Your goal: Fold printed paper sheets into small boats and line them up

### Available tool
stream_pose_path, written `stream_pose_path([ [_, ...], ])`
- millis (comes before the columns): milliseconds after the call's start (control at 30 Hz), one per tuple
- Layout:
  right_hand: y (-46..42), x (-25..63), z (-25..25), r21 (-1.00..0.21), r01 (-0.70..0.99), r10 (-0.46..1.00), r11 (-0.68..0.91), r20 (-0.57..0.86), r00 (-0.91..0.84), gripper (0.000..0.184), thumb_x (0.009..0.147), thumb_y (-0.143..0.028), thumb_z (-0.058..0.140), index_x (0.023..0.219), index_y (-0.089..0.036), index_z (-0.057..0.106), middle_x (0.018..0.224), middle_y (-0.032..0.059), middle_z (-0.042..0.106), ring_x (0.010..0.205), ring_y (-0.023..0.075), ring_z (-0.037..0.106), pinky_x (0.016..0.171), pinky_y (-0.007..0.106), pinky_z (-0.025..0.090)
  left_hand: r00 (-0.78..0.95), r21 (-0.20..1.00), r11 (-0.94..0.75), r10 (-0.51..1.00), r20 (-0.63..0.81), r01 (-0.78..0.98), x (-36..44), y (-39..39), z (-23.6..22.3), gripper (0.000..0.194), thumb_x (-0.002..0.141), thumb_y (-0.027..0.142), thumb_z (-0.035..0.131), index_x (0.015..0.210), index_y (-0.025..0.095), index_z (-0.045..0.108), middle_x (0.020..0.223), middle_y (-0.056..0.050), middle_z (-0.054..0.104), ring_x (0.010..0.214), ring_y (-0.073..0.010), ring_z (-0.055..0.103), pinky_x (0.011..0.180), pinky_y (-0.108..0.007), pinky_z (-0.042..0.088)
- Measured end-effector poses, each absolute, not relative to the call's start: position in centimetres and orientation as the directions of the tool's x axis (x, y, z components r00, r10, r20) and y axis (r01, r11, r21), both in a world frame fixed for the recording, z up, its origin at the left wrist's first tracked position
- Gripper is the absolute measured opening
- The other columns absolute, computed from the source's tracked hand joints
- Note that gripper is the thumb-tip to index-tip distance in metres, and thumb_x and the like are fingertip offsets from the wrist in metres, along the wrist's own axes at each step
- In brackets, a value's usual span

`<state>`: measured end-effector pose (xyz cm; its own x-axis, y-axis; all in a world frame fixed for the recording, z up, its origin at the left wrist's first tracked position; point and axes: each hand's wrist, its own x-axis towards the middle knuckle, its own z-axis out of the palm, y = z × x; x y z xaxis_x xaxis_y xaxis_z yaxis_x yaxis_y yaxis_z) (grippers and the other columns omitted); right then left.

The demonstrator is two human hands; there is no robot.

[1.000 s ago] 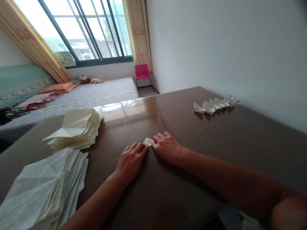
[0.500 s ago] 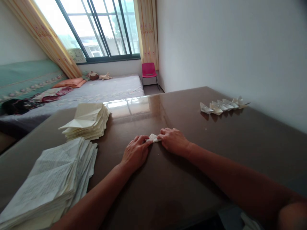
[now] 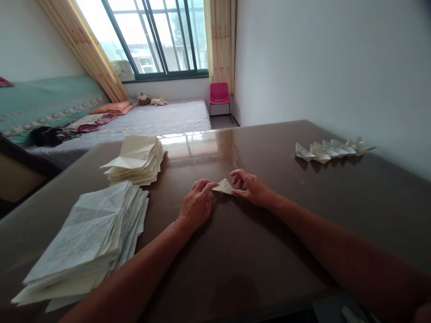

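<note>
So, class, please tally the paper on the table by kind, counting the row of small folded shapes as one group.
Stacks: 2, the cream stack and the whitish stack
Folded paper triangle: 1
Row of small folded shapes: 1
Total: 4

Left hand (image 3: 196,204) fingertips obscure one corner of the folded paper (image 3: 224,185). Handwriting on the white paper stack (image 3: 84,224), at the table's (image 3: 202,264) left side, is illegible. Near the right edge, the dark thin item (image 3: 371,148) is too small to identify. Both forearms are cut off.
</note>
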<state>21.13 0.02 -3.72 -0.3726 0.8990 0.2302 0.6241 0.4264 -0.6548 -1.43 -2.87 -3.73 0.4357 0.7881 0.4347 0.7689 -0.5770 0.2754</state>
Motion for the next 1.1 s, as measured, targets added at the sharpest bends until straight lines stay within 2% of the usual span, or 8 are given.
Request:
stream_pose_path([
  [167, -0.1, 20.9, -4.2, -0.642, 0.632, 0.895, 0.433, 0.224, -0.386, 0.042, 0.076, -0.027, 0.066, 0.114, -0.019, 0.051, 0.089, 0.0002, 0.064, 0.072, 0.0110, 0.056, 0.066, 0.023, 0.043, 0.485, 0.280, -0.609, 0.776, 0.402, 0.742, -1.5, -2.8, -3.7, 0.036, 0.082, 0.009, 0.043, 0.105, 0.025, 0.065, 0.108, -0.004, 0.058, 0.101, -0.0186, 0.052, 0.087, -0.031, 0.048],
  [300, -0.3, 20.8, -3.9, -0.589, 0.658, 0.879, 0.469, 0.234, -0.417, 0.023, 0.078, -0.023, 0.063, 0.101, -0.021, 0.060, 0.087, -0.0002, 0.063, 0.074, 0.0113, 0.056, 0.067, 0.023, 0.041, 0.519, 0.278, -0.620, 0.775, 0.360, 0.733, -1.5, -2.9, -3.8, 0.028, 0.082, 0.012, 0.045, 0.091, 0.025, 0.068, 0.101, -0.003, 0.062, 0.096, -0.0176, 0.054, 0.084, -0.030, 0.048],
  [400, -0.4, 20.9, -3.8, -0.553, 0.679, 0.871, 0.483, 0.226, -0.436, 0.014, 0.080, -0.024, 0.063, 0.092, -0.021, 0.064, 0.089, 0.0002, 0.062, 0.074, 0.0107, 0.056, 0.068, 0.022, 0.040, 0.466, 0.300, -0.584, 0.798, 0.382, 0.754, -1.5, -2.9, -3.7, 0.024, 0.081, 0.012, 0.046, 0.084, 0.024, 0.067, 0.097, -0.003, 0.063, 0.094, -0.0170, 0.055, 0.083, -0.029, 0.047],
  [533, -0.4, 21.0, -3.8, -0.535, 0.685, 0.863, 0.495, 0.216, -0.456, 0.014, 0.084, -0.028, 0.059, 0.091, -0.021, 0.068, 0.089, 0.0013, 0.063, 0.072, 0.0105, 0.056, 0.068, 0.022, 0.040, 0.381, 0.355, -0.529, 0.829, 0.409, 0.770, -1.6, -2.7, -3.7, 0.024, 0.079, 0.008, 0.044, 0.082, 0.023, 0.063, 0.095, -0.003, 0.062, 0.093, -0.0168, 0.055, 0.083, -0.030, 0.047],
  [633, -0.2, 21.0, -3.8, -0.574, 0.655, 0.865, 0.492, 0.236, -0.443, 0.016, 0.086, -0.027, 0.055, 0.089, -0.020, 0.069, 0.087, 0.0023, 0.064, 0.073, 0.0120, 0.056, 0.068, 0.023, 0.040, 0.287, 0.452, -0.461, 0.869, 0.403, 0.763, -1.7, -2.2, -4.1, 0.024, 0.079, 0.008, 0.043, 0.091, 0.021, 0.059, 0.094, -0.003, 0.060, 0.088, -0.0164, 0.057, 0.077, -0.030, 0.049],
  [767, 0.2, 20.9, -3.7, -0.720, 0.562, 0.906, 0.407, 0.239, -0.349, 0.018, 0.086, -0.029, 0.052, 0.085, -0.016, 0.064, 0.073, 0.0006, 0.063, 0.064, 0.0119, 0.052, 0.064, 0.024, 0.039, 0.137, 0.662, -0.359, 0.921, 0.364, 0.658, -1.4, -1.7, -4.4, 0.025, 0.081, 0.016, 0.050, 0.106, 0.017, 0.050, 0.096, -0.006, 0.061, 0.080, -0.0148, 0.060, 0.066, -0.027, 0.051],
  [867, 0.1, 20.7, -3.7, -0.807, 0.457, 0.904, 0.374, 0.207, -0.374, 0.016, 0.084, -0.029, 0.052, 0.081, -0.015, 0.059, 0.068, -0.0016, 0.060, 0.063, 0.0114, 0.050, 0.063, 0.023, 0.040, 0.181, 0.788, -0.336, 0.942, 0.283, 0.517, -0.9, -1.9, -4.2, 0.032, 0.082, 0.029, 0.058, 0.110, 0.016, 0.049, 0.099, -0.007, 0.064, 0.083, -0.0155, 0.063, 0.065, -0.026, 0.052],
  [1100, -0.7, 20.0, -3.4, -0.819, 0.405, 0.853, 0.406, 0.181, -0.489, 0.017, 0.084, -0.029, 0.053, 0.081, -0.015, 0.062, 0.069, -0.0010, 0.061, 0.065, 0.0115, 0.052, 0.063, 0.022, 0.041, 0.242, 0.848, -0.329, 0.939, 0.245, 0.415, -0.1, -2.4, -4.0, 0.024, 0.084, 0.039, 0.058, 0.092, 0.017, 0.060, 0.074, 0.000, 0.066, 0.066, -0.0120, 0.062, 0.063, -0.021, 0.049],
])
